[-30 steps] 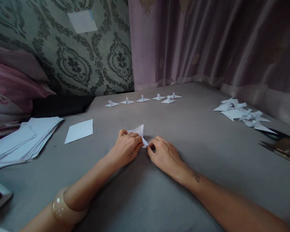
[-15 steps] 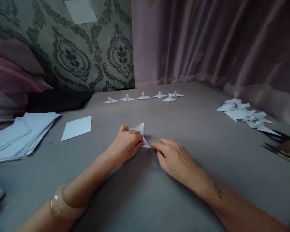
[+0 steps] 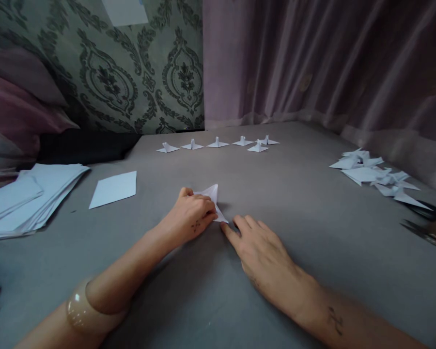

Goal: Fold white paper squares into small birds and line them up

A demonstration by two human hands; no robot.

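Observation:
A partly folded piece of white paper [image 3: 211,193] lies on the grey surface in front of me, its pointed corners toward the far side and the right. My left hand [image 3: 193,213] is closed on it, fingers bent over its left and near part, which they hide. My right hand [image 3: 257,245] is at its near right corner. The thumb or forefinger reaches out to that tip and seems to touch it, while the other fingers are spread apart from it with nothing between them.
Several folded paper birds [image 3: 218,143] stand in a row at the back. More paper birds [image 3: 376,175] are heaped at the right, beside scissors [image 3: 425,236]. At the left lie a paper stack [image 3: 54,194] and a single white sheet [image 3: 113,189]. A curtain [image 3: 276,63] hangs behind.
My right hand has turned and spread its fingers, its foremost digit now lower at the paper's near right tip. My left hand and the paper have hardly moved.

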